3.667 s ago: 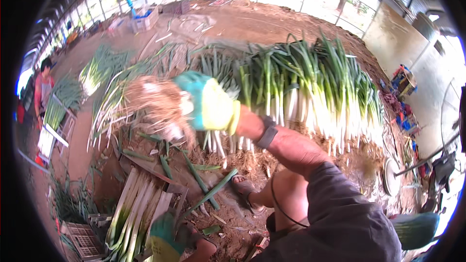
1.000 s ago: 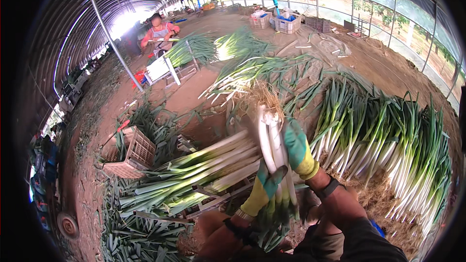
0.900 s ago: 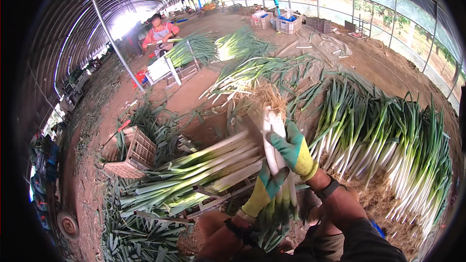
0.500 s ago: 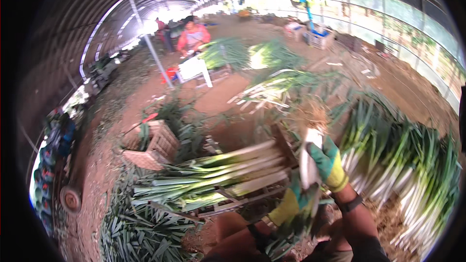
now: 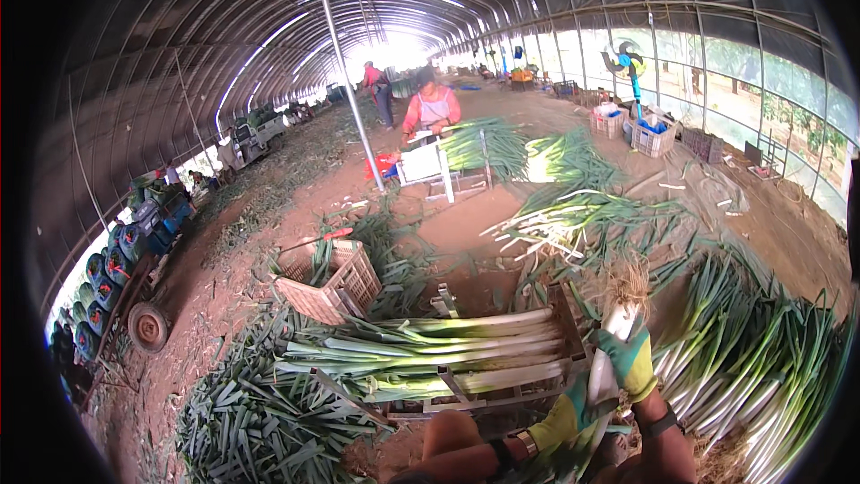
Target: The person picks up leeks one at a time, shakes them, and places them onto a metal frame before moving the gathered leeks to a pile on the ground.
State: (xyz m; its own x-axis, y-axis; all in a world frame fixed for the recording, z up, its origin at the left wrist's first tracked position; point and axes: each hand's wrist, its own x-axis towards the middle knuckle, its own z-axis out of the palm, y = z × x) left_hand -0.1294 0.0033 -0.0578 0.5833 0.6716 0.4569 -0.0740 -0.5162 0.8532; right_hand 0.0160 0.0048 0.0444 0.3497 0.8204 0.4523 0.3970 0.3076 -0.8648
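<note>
A thick leek [image 5: 602,377] stands tilted in front of me, its bushy roots up and its white shaft between my gloved hands. My right hand [image 5: 632,360], in a green and yellow glove, is closed round the shaft just below the roots. Lower down, my left hand [image 5: 571,414] in a matching glove is closed on the same leek; its fingertips are partly hidden. Left of my hands, trimmed leeks [image 5: 430,346] lie lengthwise in a metal rack [image 5: 573,327]. Untrimmed leeks [image 5: 743,350] with white shafts and green leaves are piled to my right.
Cut leaves [image 5: 260,421] are heaped at the front left, beside a plastic crate [image 5: 330,282]. More leeks [image 5: 569,220] lie on the ground ahead. Beyond, a co-worker [image 5: 432,108] sits at another rack. A metal pole [image 5: 345,72] rises left of that person; a wheel [image 5: 149,326] stands far left.
My view has swung left and up, so the surroundings sit farther right and lower in the picture. Both hands still hold the leek, roots up. The blur has cleared.
</note>
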